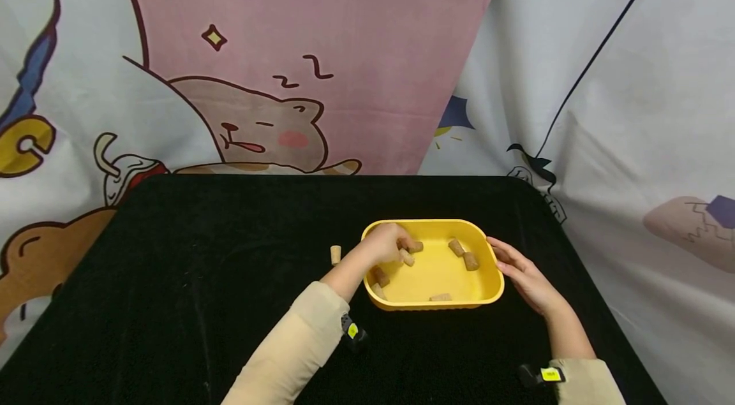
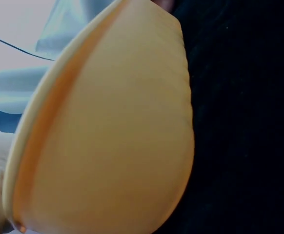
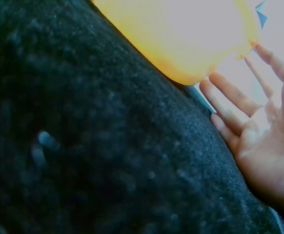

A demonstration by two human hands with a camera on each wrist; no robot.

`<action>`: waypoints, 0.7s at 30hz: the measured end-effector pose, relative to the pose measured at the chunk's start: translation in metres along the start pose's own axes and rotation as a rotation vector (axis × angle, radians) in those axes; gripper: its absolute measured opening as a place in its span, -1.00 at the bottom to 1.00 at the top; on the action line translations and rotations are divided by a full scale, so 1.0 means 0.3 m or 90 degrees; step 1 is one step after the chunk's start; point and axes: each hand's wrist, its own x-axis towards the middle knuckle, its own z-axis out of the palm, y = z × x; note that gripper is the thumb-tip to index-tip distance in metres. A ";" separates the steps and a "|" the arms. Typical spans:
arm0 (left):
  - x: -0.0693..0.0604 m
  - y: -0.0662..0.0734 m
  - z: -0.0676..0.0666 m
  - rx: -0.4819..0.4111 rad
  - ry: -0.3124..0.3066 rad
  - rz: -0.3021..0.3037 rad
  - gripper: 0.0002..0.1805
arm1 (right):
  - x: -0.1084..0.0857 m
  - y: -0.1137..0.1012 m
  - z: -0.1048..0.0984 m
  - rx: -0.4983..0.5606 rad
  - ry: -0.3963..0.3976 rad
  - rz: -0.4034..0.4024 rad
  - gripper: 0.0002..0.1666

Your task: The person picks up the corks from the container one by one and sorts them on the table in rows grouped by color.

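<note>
- One cork [image 1: 335, 255] left of the yellow tray [image 1: 425, 274] could topple if the left forearm [image 1: 298, 341] brushes it; its long axis stands upright.
- Left hand [image 1: 389, 243]: fingers curled at a second cork [image 1: 408, 258], slanting far-left to near-right; grip unclear.
- Right hand [image 1: 528, 277]: fingers loosely extended, touching the tray's right wall, gripping nothing.

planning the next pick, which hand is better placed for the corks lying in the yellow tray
Probably the left: the left hand reaches inside the yellow tray, its fingertips right by a cork. The right hand is at the tray's outer right end, fingers against it.
</note>
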 end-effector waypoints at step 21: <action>0.021 -0.007 0.017 -0.007 0.001 0.025 -0.90 | -0.002 0.003 0.002 -0.014 0.003 -0.002 -0.42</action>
